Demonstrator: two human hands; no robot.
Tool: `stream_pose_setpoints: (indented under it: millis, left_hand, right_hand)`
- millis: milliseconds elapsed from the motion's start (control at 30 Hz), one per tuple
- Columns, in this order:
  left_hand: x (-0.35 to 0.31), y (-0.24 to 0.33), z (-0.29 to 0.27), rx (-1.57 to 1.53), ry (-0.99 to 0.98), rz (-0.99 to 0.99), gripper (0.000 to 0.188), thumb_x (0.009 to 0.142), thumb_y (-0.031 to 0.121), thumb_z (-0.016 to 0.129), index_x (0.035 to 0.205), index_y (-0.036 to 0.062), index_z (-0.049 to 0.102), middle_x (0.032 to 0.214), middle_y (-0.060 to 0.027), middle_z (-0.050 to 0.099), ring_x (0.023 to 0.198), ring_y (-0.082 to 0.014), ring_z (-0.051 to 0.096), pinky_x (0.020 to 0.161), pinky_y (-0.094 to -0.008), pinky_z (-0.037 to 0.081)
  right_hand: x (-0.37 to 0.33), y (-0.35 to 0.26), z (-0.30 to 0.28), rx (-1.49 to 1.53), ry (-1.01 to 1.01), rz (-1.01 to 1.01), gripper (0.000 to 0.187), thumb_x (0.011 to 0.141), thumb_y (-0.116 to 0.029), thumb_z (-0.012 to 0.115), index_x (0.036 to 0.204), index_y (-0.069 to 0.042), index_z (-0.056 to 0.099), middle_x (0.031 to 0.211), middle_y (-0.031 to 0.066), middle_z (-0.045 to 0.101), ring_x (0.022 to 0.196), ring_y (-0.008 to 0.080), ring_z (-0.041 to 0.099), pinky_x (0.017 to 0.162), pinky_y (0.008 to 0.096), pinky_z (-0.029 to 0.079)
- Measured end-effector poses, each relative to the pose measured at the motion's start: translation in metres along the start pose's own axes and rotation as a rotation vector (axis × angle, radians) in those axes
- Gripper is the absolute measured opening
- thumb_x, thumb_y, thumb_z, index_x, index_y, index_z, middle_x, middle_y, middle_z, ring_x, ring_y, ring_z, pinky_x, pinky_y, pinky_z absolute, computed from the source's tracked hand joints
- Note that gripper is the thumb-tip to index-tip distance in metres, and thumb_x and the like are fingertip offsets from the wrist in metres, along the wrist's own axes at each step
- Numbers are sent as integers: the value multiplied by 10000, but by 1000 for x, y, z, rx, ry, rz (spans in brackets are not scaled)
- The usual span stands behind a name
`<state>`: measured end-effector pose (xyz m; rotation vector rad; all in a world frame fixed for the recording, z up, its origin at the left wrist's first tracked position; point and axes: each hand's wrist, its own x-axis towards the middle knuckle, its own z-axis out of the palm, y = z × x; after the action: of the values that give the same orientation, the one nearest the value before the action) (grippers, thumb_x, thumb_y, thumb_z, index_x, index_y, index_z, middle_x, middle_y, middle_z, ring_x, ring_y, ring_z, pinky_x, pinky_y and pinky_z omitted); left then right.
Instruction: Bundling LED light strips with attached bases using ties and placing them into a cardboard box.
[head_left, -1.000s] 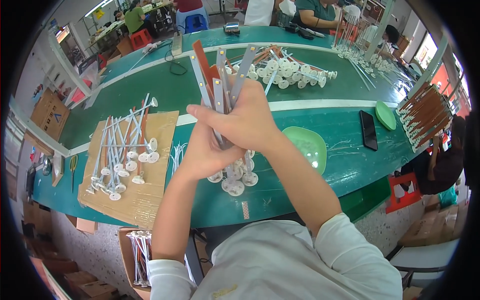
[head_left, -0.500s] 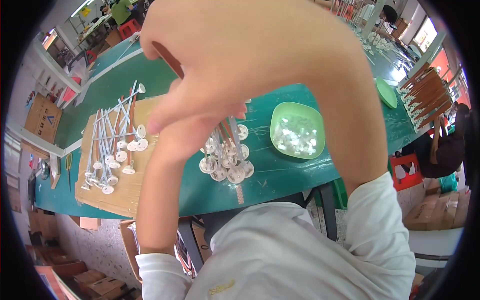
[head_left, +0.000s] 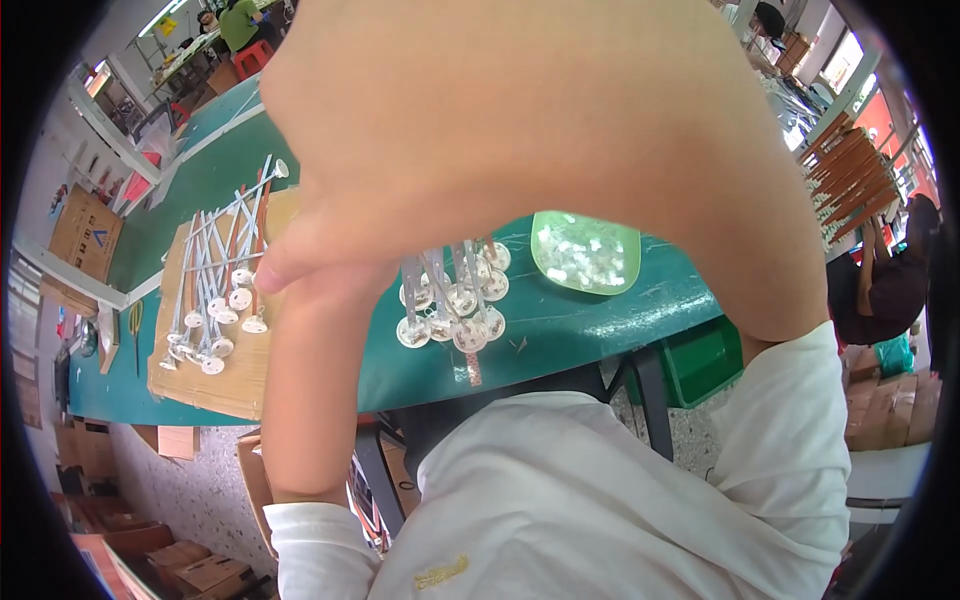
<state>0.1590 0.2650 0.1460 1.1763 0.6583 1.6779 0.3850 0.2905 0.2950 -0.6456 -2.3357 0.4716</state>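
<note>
Both my hands are raised close to the camera and fill the upper half of the view. My right hand (head_left: 560, 120) lies over my left hand (head_left: 320, 250), and the two are clasped together around a bundle of thin metal rods with white round bases (head_left: 450, 305). Only the lower ends of the rods show, hanging below my hands above the green table (head_left: 560, 325). The upper part of the bundle is hidden behind my hands.
A cardboard sheet (head_left: 200, 375) at the left carries several more rods with white bases (head_left: 215, 290). A green dish of small white pieces (head_left: 585, 250) sits to the right. Brown sticks (head_left: 850, 180) lie far right near another person (head_left: 885, 290). Cartons stand on the floor.
My hands have lifted the bundle up toward the camera, so they now block most of the table. The view has tilted down toward the table's near edge and my lap.
</note>
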Motion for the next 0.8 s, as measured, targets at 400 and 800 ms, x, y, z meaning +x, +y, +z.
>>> stream_pose_setpoints:
  millis: [400, 800]
  left_hand:
    - [-8, 57, 97, 513, -25, 174, 239, 919, 251, 628, 840, 27, 603, 729, -42, 607, 636, -75, 532, 639, -223, 477]
    - [13, 65, 86, 366, -582, 73, 262, 950, 231, 557, 933, -28, 590, 601, -71, 570, 540, -189, 610, 658, -354, 554]
  right_hand:
    - [-53, 7, 18, 197, 354, -131, 603, 653, -163, 850, 1148, -12, 540, 1054, 104, 626, 990, 189, 601, 845, 338, 496]
    - [-68, 27, 146, 727, 93, 152, 381, 746, -181, 757, 1049, -10, 600, 757, 102, 616, 649, 177, 565, 632, 309, 458]
